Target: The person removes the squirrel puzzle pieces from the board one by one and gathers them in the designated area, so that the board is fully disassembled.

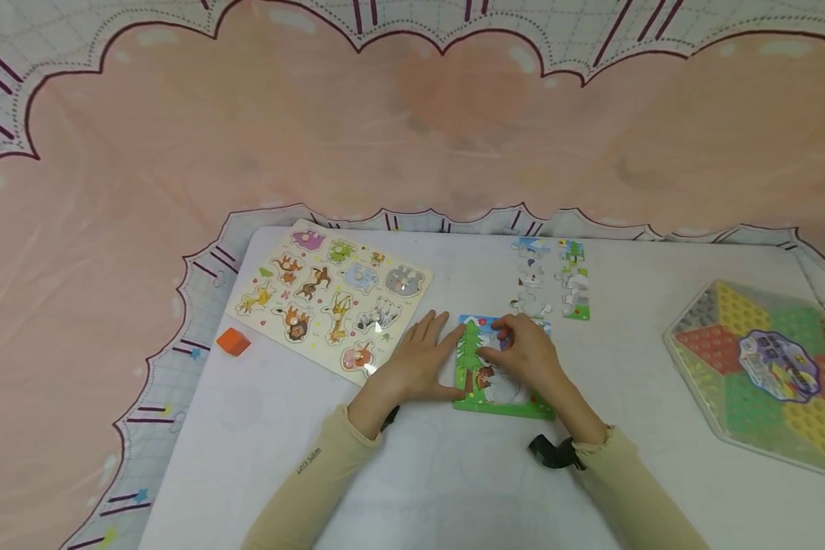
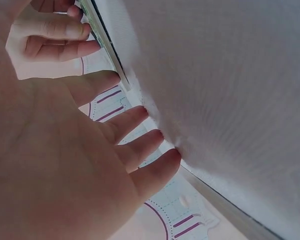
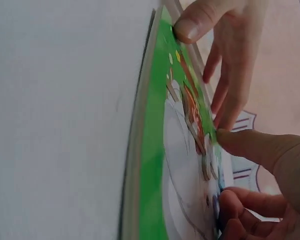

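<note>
You're resting your left hand, fingers spread wide, against the left side of the puzzle board on the white table; right hand is hovering bent-fingered over it — grip unclear. Light, even bracing should be preventing slip.

Diffuse light; one small glare spot on the cream rectangular animal-picture board. Wrist views are dimmer, soft shadows near the bare left grip on the smooth white desk.
</note>
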`<state>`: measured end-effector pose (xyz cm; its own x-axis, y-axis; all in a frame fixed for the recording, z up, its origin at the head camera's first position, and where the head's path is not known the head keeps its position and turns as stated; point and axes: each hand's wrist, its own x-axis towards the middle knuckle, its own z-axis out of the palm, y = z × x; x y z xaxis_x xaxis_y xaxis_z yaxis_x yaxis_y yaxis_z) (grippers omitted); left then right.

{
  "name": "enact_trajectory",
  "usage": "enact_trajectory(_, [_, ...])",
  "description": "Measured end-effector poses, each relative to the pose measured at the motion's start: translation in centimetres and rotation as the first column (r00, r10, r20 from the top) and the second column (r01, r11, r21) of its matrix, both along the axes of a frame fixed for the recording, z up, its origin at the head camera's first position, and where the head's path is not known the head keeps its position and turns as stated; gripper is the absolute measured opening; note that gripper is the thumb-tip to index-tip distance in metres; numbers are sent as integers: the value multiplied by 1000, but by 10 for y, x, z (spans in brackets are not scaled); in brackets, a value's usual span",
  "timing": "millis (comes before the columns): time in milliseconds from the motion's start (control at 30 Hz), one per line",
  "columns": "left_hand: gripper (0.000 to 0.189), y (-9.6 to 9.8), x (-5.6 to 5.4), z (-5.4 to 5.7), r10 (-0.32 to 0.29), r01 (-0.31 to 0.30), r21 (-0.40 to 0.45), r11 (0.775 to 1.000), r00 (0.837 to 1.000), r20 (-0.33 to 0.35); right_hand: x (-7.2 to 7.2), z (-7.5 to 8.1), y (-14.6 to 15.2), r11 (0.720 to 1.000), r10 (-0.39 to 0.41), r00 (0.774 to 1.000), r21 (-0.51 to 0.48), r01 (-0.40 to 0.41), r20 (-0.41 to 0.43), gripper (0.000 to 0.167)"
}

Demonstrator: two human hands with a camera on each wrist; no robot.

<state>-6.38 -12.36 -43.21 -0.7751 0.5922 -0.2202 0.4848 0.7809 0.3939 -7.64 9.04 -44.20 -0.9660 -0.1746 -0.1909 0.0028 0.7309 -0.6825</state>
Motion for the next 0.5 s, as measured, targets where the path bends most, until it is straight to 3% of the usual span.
enact_trajectory(233, [101, -2, -1, 4, 14, -14, -46, 999, 1000, 7, -5, -2, -8, 980, -114, 987, -151, 130, 112, 36])
enact_trajectory(500, [102, 0, -1, 2, 11, -10, -65, 998, 1000, 15, -5, 4, -12, 993, -87, 988, -71, 97, 128, 43])
